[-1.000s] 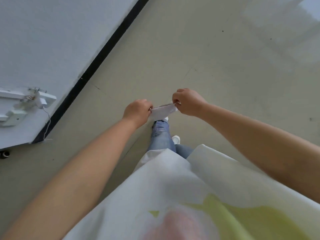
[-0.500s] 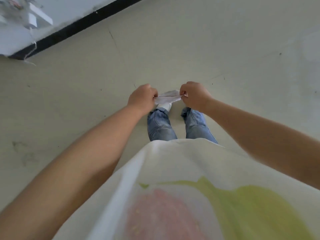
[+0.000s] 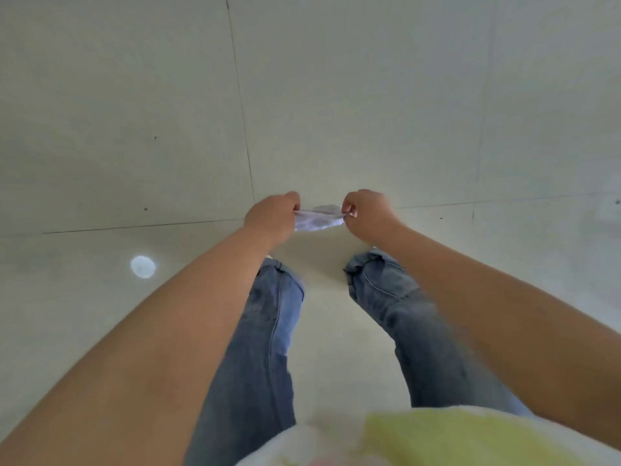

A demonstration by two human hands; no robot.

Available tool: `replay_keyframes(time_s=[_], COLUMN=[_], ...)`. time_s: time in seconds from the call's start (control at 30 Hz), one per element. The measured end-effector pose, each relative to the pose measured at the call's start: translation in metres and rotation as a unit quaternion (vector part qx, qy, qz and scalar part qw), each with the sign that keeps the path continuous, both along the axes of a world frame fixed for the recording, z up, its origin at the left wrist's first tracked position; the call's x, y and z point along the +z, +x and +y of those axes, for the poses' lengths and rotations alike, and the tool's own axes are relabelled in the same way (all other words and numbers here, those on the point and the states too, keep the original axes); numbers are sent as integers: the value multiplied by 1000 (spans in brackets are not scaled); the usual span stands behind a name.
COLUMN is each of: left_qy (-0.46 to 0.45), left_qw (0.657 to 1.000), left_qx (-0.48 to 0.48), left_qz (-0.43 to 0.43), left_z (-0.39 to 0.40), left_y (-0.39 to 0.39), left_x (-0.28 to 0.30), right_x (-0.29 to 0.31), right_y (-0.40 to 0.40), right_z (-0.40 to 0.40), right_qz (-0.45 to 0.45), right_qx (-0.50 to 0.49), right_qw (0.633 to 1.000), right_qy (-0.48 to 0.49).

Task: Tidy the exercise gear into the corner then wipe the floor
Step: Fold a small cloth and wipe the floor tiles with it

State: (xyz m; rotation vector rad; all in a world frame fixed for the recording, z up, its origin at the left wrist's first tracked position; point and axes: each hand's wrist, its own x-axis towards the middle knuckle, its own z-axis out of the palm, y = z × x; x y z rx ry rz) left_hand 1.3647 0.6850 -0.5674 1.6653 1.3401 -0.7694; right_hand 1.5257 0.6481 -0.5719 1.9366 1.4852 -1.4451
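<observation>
A small white cloth hangs in the air between the two hands, held out in front of the person and above the floor, not touching it. The left hand pinches the cloth's left end, its fingers curled in toward the palm so that the fabric comes out from under the knuckles; the right hand pinches the right end between thumb and curled fingers in much the same way. The two fists sit level with one another and near together, with only the short span of cloth separating them, and the cloth is drawn fairly taut along its upper edge while its lower part sags in a crumpled, wrinkled fold. Both bare forearms reach forward from the lower corners of the view and converge on the cloth. Directly below, seen past the arms, are the person's legs in blue jeans, standing apart on the pale tiled floor, whose thin dark grout lines cross behind the hands. A small bright round spot of light lies on the floor to the left of the left forearm, well apart from the cloth. At the bottom edge a white and yellow-green shirt is visible, blurred.
</observation>
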Motion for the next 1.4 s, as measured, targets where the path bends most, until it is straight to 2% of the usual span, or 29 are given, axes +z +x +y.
replay_keyframes(time_s=[0.17, 0.23, 0.3, 0.37, 0.43, 0.5, 0.6, 0.73, 0.83, 0.9, 1.0, 1.07, 1.13, 1.2, 1.27, 1.4], left_qy=[-66, -62, -16, 51, 130, 217, 274, 260, 345, 377, 379, 357, 303, 323, 308, 272], left_qw=[997, 997, 1000, 994, 976, 955, 954, 962, 930, 907, 889, 886, 904, 896, 910, 934], left_qx=[-26, -34, -1, 78, 152, 183, 109, 52, -84, -160, -235, -276, -286, -279, -236, -203], left_qz=[14, 7, -19, -53, -88, -90, -58, -61, -96, -102, -104, -104, -98, -122, -146, -114], left_z=[5, 21, 49, 84, 116, 136, 139, 112, 88, 79, 64, 61, 63, 66, 72, 84], left_y=[-6, -6, -6, -8, -12, -19, -24, -14, -7, -13, -29, -33, -27, -10, 23, 99], left_x=[-132, -181, -225, -257, -278, -293, -303, -300, -304, -312, -328, -334, -334, -332, -327, -318], right_x=[-127, -172, -210, -240, -265, -286, -301, -291, -284, -290, -305, -313, -313, -311, -310, -308], right_y=[-9, -9, -7, -4, -1, 3, 7, 3, -19, -28, -22, -15, -9, 3, 29, 95], right_z=[4, 23, 53, 88, 117, 132, 127, 99, 82, 71, 49, 40, 38, 38, 39, 50], right_qz=[7, 3, -7, -23, -50, -89, -128, -172, -125, -86, -126, -142, -150, -156, -181, -216], right_qx=[85, 82, 33, -26, -75, -78, -27, 11, 39, 109, 230, 250, 247, 251, 258, 241], right_qw=[995, 996, 999, 996, 982, 969, 959, 952, 941, 940, 927, 925, 929, 931, 925, 921], right_qy=[-54, -41, 8, 85, 164, 217, 250, 254, 313, 311, 267, 248, 234, 214, 213, 216])
